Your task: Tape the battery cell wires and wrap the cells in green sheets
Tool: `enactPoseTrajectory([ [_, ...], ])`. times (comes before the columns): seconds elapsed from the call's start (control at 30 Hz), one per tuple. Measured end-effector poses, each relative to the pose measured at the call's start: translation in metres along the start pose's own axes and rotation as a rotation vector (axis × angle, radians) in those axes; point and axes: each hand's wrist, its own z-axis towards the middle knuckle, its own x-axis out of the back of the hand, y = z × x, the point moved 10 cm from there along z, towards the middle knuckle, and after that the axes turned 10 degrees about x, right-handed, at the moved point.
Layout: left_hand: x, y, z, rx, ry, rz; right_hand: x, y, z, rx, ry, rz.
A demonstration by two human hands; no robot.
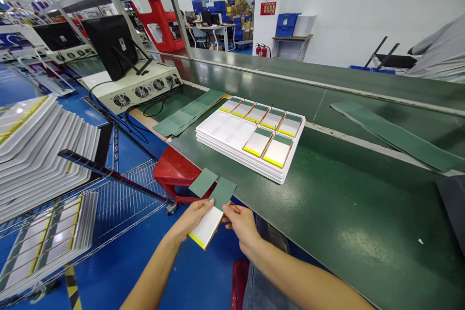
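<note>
Close to the table's front edge, my left hand [196,215] grips a flat white battery pack [206,224] with a yellow strip along its near end. A dark green sheet piece [223,192] covers the pack's far end, and a second green piece [203,182] sticks out beside it. My right hand [241,223] is closed at the pack's right edge, where a short red wire [235,206] shows; its fingertips are partly hidden. Beyond the hands, a stack of white trays [232,149] carries several similar packs [278,150] with thin wires standing up.
Green sheet strips [189,112] lie left of the trays, and another long strip [395,133] lies at right on the green table [327,203]. A monitor [109,46] rests on a fan-cooled machine [141,88]. At left, a wire rack [134,181] holds stacked trays [47,155]. A red stool [178,169] stands below.
</note>
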Motion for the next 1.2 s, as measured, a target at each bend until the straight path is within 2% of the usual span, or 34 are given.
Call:
enactPoseTrajectory([
  [0.17, -0.009, 0.010, -0.009, -0.016, 0.063, -0.001, 0.003, -0.018, 0.000, 0.061, 0.006, -0.030],
  [0.27, -0.008, 0.011, -0.026, -0.040, 0.104, -0.003, 0.000, -0.038, -0.014, 0.090, -0.027, -0.039],
  [0.33, -0.002, 0.015, -0.047, -0.090, 0.132, 0.004, -0.013, -0.056, -0.031, 0.118, -0.144, -0.025],
  [0.37, 0.002, 0.019, -0.061, -0.141, 0.157, 0.023, -0.022, -0.066, -0.041, 0.138, -0.246, -0.026],
  [0.47, 0.001, 0.039, -0.098, -0.320, 0.228, 0.193, -0.036, -0.103, -0.067, 0.245, -0.491, -0.108],
  [0.57, -0.020, 0.046, -0.109, -0.361, 0.239, 0.392, -0.014, -0.145, -0.073, 0.431, -0.482, -0.199],
  [0.67, -0.046, 0.043, -0.100, -0.325, 0.214, 0.448, 0.019, -0.176, -0.070, 0.572, -0.361, -0.410],
  [0.73, -0.065, 0.040, -0.093, -0.313, 0.151, 0.444, 0.037, -0.187, -0.069, 0.590, -0.301, -0.551],
  [0.83, -0.091, 0.036, -0.090, -0.314, 0.056, 0.458, 0.057, -0.190, -0.069, 0.541, -0.262, -0.579],
  [0.9, -0.101, 0.036, -0.091, -0.328, 0.057, 0.497, 0.064, -0.184, -0.070, 0.484, -0.279, -0.505],
  [1.03, -0.122, 0.041, -0.094, -0.384, 0.059, 0.583, 0.063, -0.154, -0.076, 0.295, -0.397, -0.197],
  [1.13, -0.145, 0.046, -0.093, -0.439, -0.008, 0.594, 0.059, -0.131, -0.084, 0.127, -0.450, 0.055],
  [1.2, -0.157, 0.048, -0.091, -0.452, -0.047, 0.572, 0.059, -0.123, -0.088, 0.054, -0.469, 0.123],
])
